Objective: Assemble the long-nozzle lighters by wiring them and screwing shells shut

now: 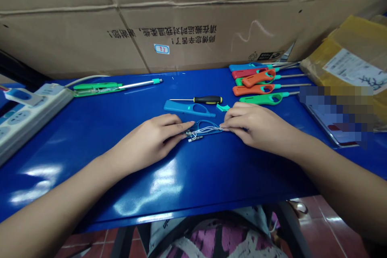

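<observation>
A taken-apart blue lighter [204,130], with white wires and a small metal part showing, lies on the blue table [121,161] between my hands. My left hand [157,137] rests palm down, its fingers stretched onto the lighter's left end. At the right end, my right hand [250,123] pinches the lighter with its fingers pressed together. Just behind lie a blue lighter shell half [189,109], a black-handled screwdriver [205,99] and a small green trigger piece [223,107].
Several orange, green, red and blue long-nosed lighters [260,84] lie at the back right. A green opened lighter [102,87] lies back left beside a white power strip [27,109]. Cardboard boxes [181,20] wall the rear; a yellow parcel [347,60] sits right.
</observation>
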`<action>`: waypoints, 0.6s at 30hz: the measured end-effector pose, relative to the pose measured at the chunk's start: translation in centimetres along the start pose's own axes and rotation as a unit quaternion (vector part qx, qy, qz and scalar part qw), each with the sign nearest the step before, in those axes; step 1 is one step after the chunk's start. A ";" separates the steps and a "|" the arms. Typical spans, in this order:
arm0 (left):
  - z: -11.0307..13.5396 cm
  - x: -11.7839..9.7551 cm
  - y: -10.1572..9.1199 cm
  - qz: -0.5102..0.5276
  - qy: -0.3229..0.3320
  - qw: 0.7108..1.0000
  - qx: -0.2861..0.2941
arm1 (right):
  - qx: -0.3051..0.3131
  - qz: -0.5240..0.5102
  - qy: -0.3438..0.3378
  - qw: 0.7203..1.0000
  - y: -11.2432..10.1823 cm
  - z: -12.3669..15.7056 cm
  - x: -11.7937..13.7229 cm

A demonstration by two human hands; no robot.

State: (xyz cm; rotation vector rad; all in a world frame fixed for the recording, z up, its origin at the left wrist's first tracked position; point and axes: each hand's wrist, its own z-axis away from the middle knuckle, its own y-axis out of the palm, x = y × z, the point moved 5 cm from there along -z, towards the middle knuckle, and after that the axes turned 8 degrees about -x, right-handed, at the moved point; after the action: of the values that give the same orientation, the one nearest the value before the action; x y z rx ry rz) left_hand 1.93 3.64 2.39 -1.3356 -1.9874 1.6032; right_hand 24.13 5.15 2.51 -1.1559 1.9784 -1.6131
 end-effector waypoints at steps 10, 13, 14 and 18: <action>-0.3 -0.4 -0.5 0.070 -0.033 0.996 -0.039 | 0.001 0.008 0.000 1.000 0.0 0.0 0.1; -0.3 -0.3 -0.2 0.042 -0.038 0.998 -0.013 | 0.003 0.008 -0.002 1.000 0.0 0.0 0.1; -0.3 -0.2 -0.2 0.026 -0.040 0.999 -0.007 | 0.003 0.008 -0.003 1.000 0.0 0.0 0.1; -0.1 0.1 -0.1 0.016 -0.053 0.998 -0.007 | -0.003 0.003 -0.005 1.000 0.0 0.0 0.1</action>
State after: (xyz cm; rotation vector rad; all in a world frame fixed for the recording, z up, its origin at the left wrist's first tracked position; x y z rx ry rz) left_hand 1.94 3.79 2.45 -1.3180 -2.0513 1.7115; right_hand 24.13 5.08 2.55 -1.1575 1.9797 -1.5968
